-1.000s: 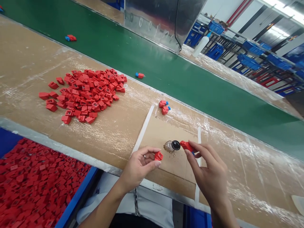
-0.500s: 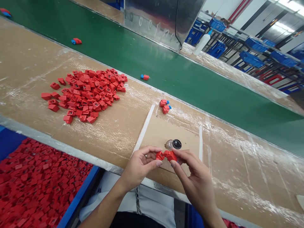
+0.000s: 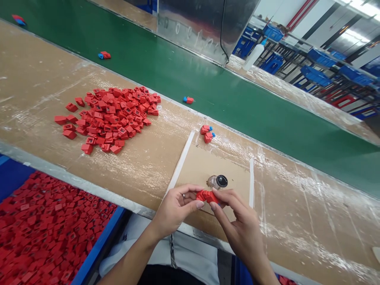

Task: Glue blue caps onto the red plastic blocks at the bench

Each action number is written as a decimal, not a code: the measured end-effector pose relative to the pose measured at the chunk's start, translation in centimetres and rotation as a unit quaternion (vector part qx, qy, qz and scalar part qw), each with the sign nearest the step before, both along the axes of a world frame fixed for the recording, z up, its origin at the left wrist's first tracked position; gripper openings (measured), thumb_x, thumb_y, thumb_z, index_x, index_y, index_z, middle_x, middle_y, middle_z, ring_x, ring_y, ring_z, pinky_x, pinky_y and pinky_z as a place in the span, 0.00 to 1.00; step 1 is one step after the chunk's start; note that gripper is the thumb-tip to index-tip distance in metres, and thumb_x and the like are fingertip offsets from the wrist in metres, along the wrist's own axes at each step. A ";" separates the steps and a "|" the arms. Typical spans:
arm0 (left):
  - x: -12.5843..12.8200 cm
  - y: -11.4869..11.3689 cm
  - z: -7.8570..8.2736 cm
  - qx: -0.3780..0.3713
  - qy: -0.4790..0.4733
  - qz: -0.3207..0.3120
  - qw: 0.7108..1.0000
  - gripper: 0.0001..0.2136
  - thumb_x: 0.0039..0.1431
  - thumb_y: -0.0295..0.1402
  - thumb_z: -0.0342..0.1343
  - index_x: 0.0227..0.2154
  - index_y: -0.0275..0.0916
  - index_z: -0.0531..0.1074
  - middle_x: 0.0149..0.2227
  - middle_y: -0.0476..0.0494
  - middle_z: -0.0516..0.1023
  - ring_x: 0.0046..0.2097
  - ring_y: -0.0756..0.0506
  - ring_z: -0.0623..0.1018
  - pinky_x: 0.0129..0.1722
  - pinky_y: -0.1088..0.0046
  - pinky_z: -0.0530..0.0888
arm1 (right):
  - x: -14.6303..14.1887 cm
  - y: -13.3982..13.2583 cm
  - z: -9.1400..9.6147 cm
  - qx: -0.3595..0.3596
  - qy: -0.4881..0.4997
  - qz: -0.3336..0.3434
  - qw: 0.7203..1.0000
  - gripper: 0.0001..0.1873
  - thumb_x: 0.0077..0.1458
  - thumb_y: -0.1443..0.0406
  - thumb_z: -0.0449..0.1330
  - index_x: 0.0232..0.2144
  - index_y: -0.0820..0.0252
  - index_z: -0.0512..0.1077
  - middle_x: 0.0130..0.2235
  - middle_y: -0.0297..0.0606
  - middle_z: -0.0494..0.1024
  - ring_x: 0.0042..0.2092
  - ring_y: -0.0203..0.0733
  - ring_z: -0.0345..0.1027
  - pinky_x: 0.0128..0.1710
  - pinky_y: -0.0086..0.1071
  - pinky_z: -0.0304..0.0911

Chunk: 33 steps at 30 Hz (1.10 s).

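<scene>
Your left hand and right hand meet low over the near edge of the tabletop, and the red plastic parts sit pinched between them; the fingers of both hands are closed narrow on the parts from either side, thumb under and fingertips over, which looks like a grip chosen to press the two ends together and keep them lined up; just beyond your fingertips a small clear jar with a black cap lies on its side on a taped cardboard patch, near enough to reach without shifting either wrist, though what it holds is too small to tell; farther out past the jar two red-and-blue pieces rest side by side, apart from everything else; well off to the left of your left fingers a loose heap of red parts is spread flat on the tabletop, probably so single pieces can be picked off its edge; below that heap, on the near side of the tabletop's edge, a blue bin is filled with many more of the same red parts; beyond it all the green belt carries a few separate red-and-blue pieces, well spaced.
</scene>
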<state>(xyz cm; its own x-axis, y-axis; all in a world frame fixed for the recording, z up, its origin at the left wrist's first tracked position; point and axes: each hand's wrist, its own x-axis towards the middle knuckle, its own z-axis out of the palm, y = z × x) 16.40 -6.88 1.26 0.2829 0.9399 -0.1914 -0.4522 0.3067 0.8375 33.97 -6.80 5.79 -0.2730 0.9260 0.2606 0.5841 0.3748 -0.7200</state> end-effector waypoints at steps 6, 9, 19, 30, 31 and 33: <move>0.0 0.1 -0.2 0.019 0.024 0.011 0.999 0.10 0.53 0.33 0.66 0.38 0.36 0.80 0.34 0.45 0.76 0.34 0.48 0.77 0.36 0.71 0.75 | 0.0 -0.1 -0.2 -0.046 0.027 0.027 0.998 0.07 0.65 0.65 0.56 0.40 0.57 0.75 0.37 0.40 0.75 0.37 0.41 0.71 0.34 0.31 0.67; 0.1 0.2 -0.2 0.023 0.023 0.001 0.999 0.10 0.53 0.34 0.66 0.36 0.35 0.81 0.32 0.47 0.73 0.33 0.49 0.75 0.34 0.72 0.74 | 0.3 -0.1 -0.5 -0.080 0.047 0.042 0.995 0.08 0.65 0.65 0.56 0.39 0.57 0.75 0.36 0.40 0.74 0.37 0.42 0.71 0.36 0.31 0.67; -0.1 0.7 -0.3 0.038 0.050 -0.025 0.998 0.07 0.55 0.32 0.64 0.36 0.35 0.79 0.31 0.48 0.72 0.32 0.50 0.72 0.34 0.74 0.70 | -0.2 -0.5 -1.0 -0.089 0.046 0.043 0.994 0.07 0.66 0.67 0.54 0.37 0.58 0.72 0.36 0.38 0.72 0.36 0.39 0.67 0.35 0.30 0.64; -0.4 1.0 0.1 0.020 0.078 -0.076 0.994 0.12 0.53 0.35 0.66 0.38 0.35 0.80 0.29 0.48 0.74 0.31 0.49 0.74 0.33 0.74 0.71 | 0.1 -0.9 -2.4 -0.071 0.048 0.032 0.996 0.10 0.67 0.62 0.52 0.37 0.59 0.72 0.36 0.41 0.75 0.35 0.41 0.70 0.34 0.32 0.68; -0.3 0.9 0.0 0.020 0.089 -0.079 0.993 0.12 0.52 0.36 0.66 0.39 0.35 0.80 0.29 0.47 0.75 0.31 0.49 0.74 0.33 0.74 0.71 | -0.1 -1.1 -2.5 -0.067 0.054 0.022 0.996 0.10 0.67 0.62 0.52 0.38 0.59 0.72 0.35 0.41 0.76 0.34 0.41 0.71 0.33 0.32 0.68; -0.3 0.6 -0.3 0.026 0.122 -0.070 0.990 0.16 0.51 0.36 0.68 0.42 0.36 0.80 0.34 0.45 0.76 0.32 0.49 0.75 0.33 0.74 0.73 | 0.0 -1.5 -2.8 -0.061 0.072 0.003 0.996 0.11 0.66 0.61 0.53 0.40 0.59 0.73 0.36 0.42 0.78 0.34 0.42 0.73 0.33 0.31 0.71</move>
<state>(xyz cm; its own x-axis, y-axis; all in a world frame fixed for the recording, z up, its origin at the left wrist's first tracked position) 16.07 -6.28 0.97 0.3617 0.9054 -0.2223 -0.1913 0.3054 0.9328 33.97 -8.29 3.00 -0.2459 0.9517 0.1836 0.4697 0.2827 -0.8363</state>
